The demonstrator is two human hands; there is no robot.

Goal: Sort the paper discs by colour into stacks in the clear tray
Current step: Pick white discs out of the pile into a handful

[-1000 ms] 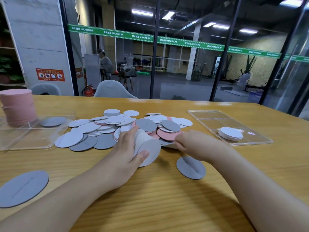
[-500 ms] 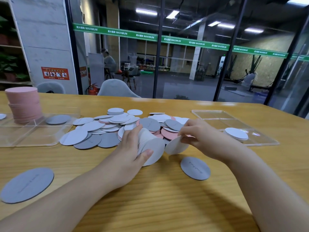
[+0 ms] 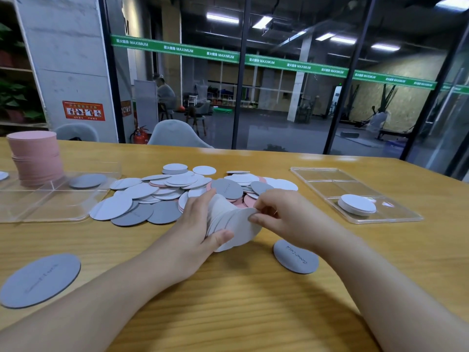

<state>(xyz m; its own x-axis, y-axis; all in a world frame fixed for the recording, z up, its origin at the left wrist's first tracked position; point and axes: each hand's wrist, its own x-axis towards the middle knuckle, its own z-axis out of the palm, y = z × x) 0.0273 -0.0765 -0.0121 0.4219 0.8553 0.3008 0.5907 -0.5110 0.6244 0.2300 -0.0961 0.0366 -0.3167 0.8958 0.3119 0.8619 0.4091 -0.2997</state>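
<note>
**White disc brought to the held bundle**

Since half a second ago the right hand (image 3: pixel 281 214) has carried its white disc across from beside the pile to the bundle in the left hand (image 3: pixel 200 224), and its fingers (image 3: pixel 256 219) now pinch the rim of the front disc of that bundle.

Nearest on the tabletop (image 3: pixel 241 313) lie two loose grey discs, one at the left edge (image 3: pixel 42 279) and one under the right forearm (image 3: pixel 295 259), both flat and apart from the rest.

Next comes the white bundle (image 3: pixel 233 222), held on edge: the left hand's fingers curl over its top and the thumb clamps its front face. These discs look thin, light and slightly flexible, with smooth faces that probably slide over one another, so a bundle wants squeezing across its faces, while a single disc is best taken by the rim between thumb and fingertip. Loose pressure would likely let the bundle fan out.

Behind the hands sprawls the mixed pile (image 3: pixel 177 191) of white, grey and pink discs, overlapping. To the right stands a clear tray (image 3: pixel 396 217) holding a short white stack (image 3: pixel 357 204) in its near compartment. To the left, a second clear tray (image 3: pixel 58 217) carries a tall pink stack (image 3: pixel 35 158) and one grey disc (image 3: pixel 87 180).
</note>
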